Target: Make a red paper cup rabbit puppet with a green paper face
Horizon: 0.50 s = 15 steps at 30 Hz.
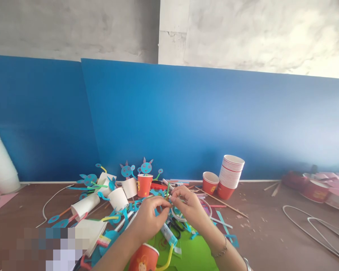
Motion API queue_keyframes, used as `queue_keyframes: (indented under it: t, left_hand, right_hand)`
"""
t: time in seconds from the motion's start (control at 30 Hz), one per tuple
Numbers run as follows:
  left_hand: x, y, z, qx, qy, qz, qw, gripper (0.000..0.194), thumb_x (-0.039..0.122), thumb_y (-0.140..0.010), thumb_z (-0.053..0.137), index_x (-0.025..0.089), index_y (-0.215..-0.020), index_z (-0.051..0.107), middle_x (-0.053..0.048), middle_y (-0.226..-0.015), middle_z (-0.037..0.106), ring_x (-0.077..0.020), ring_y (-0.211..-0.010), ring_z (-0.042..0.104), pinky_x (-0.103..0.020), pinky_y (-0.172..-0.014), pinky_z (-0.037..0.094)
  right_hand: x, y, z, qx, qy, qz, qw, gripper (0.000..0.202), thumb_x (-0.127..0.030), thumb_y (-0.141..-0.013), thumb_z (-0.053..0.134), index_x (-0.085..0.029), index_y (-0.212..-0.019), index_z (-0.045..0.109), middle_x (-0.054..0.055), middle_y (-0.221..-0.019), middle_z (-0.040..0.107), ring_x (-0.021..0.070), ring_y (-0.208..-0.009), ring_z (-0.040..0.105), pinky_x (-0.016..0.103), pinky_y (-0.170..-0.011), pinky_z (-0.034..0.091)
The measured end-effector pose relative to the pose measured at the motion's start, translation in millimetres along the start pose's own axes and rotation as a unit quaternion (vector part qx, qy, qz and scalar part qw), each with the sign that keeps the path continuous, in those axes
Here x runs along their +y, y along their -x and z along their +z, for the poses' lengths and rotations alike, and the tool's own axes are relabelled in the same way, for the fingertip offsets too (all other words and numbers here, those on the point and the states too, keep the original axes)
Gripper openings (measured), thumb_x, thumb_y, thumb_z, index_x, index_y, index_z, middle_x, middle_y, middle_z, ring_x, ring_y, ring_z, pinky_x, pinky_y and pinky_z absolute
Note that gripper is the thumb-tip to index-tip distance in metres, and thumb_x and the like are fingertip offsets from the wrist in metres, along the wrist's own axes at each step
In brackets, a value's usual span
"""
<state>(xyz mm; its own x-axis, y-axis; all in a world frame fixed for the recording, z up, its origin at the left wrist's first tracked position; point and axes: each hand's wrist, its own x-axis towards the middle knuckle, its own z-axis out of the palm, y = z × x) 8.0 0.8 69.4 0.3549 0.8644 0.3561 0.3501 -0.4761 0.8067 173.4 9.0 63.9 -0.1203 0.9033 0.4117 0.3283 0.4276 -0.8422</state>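
Note:
My left hand (155, 215) and my right hand (188, 206) meet over the middle of the cluttered table, fingertips close together. A thin green straw (168, 189) sticks up at the right fingertips, pinched there. The left thumb and forefinger are pressed together too; what lies between them is too small to make out. Below the hands lie a light-blue tube (168, 234) and black-handled scissors (177, 227). A red paper cup (144, 259) with a bent yellow straw (168, 259) rests near my left forearm. Clear tape rolls are partly hidden behind my right hand.
A green sheet (196, 251) covers the table's front. White paper cups (118, 198) and blue paper creatures (146, 166) crowd the left. Stacked cups (230, 175) stand by the blue partition (186, 124). A looped cable (307, 222) and pink paper (332, 181) lie right.

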Motion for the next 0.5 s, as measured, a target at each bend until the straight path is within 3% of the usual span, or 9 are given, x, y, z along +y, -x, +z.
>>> queue_keyframes:
  t: [0.1,0.23,0.33,0.5]
  left_hand:
    - [-4,-1,0.7,0.0,0.036,-0.022,0.999,0.018,0.021,-0.077,0.057,0.016,-0.08,0.074,-0.005,-0.076,0.07,-0.0186,-0.073,0.06,-0.027,-0.07,0.044]
    - [-12,-6,0.6,0.008,0.186,-0.101,0.977,0.021,0.027,-0.073,0.06,0.015,-0.086,0.072,-0.008,-0.085,0.072,-0.0217,-0.081,0.063,-0.03,-0.074,0.046]
    - [-14,-7,-0.2,0.033,0.274,-0.138,0.951,0.024,0.028,-0.069,0.064,0.017,-0.089,0.071,-0.007,-0.091,0.073,-0.0208,-0.085,0.063,-0.028,-0.074,0.045]
    - [-14,-7,2.3,0.043,0.305,-0.158,0.938,0.025,0.03,-0.067,0.067,0.018,-0.088,0.072,-0.005,-0.085,0.072,-0.0179,-0.079,0.061,-0.025,-0.067,0.043]
  right_hand:
    - [1,-1,-1,0.005,-0.022,0.024,0.999,0.017,-0.033,-0.08,0.058,-0.019,-0.071,0.057,0.001,-0.077,0.058,0.0177,-0.073,0.055,0.029,-0.067,0.041]
    - [3,-2,-1,0.02,-0.07,0.071,0.995,0.011,-0.029,-0.077,0.06,-0.019,-0.079,0.056,0.0,-0.072,0.059,0.0154,-0.065,0.053,0.028,-0.061,0.04]
    - [4,-2,3,0.028,-0.126,0.066,0.989,0.027,-0.022,-0.072,0.065,-0.02,-0.095,0.052,-0.001,-0.075,0.063,0.0161,-0.069,0.056,0.029,-0.064,0.041]
    - [4,0,14,0.053,-0.211,0.083,0.973,0.043,-0.025,-0.069,0.071,-0.021,-0.103,0.046,-0.003,-0.069,0.062,0.0146,-0.062,0.056,0.026,-0.057,0.039]
